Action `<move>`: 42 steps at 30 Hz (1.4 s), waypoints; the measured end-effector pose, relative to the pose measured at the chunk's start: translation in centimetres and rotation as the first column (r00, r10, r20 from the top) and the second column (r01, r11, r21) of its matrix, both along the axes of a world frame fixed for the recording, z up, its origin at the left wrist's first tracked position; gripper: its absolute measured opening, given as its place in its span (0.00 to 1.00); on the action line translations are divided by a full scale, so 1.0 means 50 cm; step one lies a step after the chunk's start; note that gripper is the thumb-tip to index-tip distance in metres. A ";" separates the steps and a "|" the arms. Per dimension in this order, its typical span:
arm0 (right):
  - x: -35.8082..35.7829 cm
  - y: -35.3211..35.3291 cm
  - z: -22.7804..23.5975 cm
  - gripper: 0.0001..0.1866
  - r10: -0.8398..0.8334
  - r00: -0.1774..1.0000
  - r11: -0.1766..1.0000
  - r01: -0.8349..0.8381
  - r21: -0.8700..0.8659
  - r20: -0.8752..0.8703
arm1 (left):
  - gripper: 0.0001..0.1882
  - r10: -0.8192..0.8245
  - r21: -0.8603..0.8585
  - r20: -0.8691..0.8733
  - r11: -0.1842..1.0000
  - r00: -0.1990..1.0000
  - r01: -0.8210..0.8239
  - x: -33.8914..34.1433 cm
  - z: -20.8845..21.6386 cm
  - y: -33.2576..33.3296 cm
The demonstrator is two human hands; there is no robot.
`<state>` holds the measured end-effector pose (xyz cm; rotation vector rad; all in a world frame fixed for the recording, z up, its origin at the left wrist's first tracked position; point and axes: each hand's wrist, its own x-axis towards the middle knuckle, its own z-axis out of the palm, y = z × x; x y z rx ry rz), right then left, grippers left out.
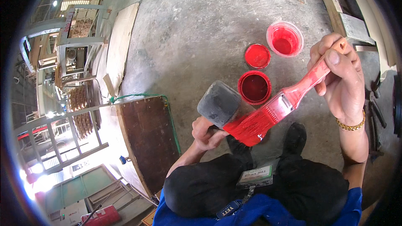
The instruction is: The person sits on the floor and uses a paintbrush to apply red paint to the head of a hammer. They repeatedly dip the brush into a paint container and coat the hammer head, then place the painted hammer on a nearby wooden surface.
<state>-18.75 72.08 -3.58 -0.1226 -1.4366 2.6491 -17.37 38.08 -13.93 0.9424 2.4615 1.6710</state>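
My right hand point(344, 73) is closed round the handle of a wide paintbrush point(309, 80), whose bristles are loaded with wet red paint. The bristles lie against the side of a dark grey block-shaped piece with rounded corners point(219, 100), and red paint covers part of that side. My left hand point(205, 134) grips this piece from below; the brush hides part of it. Just beyond the brush stands an open can of dark red paint point(254, 88). Past it are a round red-smeared lid point(257, 56) and a clear plastic tub point(298, 37) with red paint inside.
A brown board point(146, 132) with a green cord stands at the left. Pliers point(378, 109) and other tools lie at the right, near a wooden frame point(337, 6). A pale flat panel point(121, 48) lies at the far left. My shoes point(295, 137) rest on the concrete floor point(197, 25).
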 end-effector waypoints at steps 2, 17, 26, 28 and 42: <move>-0.002 -0.002 0.002 0.08 0.010 1.000 1.000 -0.010 0.016 -0.004 | 0.19 -0.004 0.005 0.003 1.000 1.000 0.004 0.002 -0.002 -0.005; 0.000 0.011 -0.016 0.09 -0.059 0.998 0.998 0.059 -0.027 0.023 | 0.07 0.047 -0.044 0.140 0.998 0.989 -0.041 0.012 -0.024 -0.033; -0.019 -0.012 -0.028 0.08 0.008 0.999 0.999 -0.006 -0.040 0.037 | 0.36 -0.174 -0.181 0.312 0.954 0.934 0.239 0.015 -0.051 -0.093; -0.021 -0.010 -0.038 0.08 0.010 0.998 0.999 -0.008 -0.042 0.055 | 0.32 -0.111 -0.032 0.385 0.991 0.916 0.133 0.025 -0.057 -0.079; 0.007 -0.008 -0.049 0.09 0.088 0.994 0.963 -0.067 -0.260 0.068 | 0.26 -0.058 0.249 0.408 0.967 0.911 -0.050 0.040 -0.057 -0.034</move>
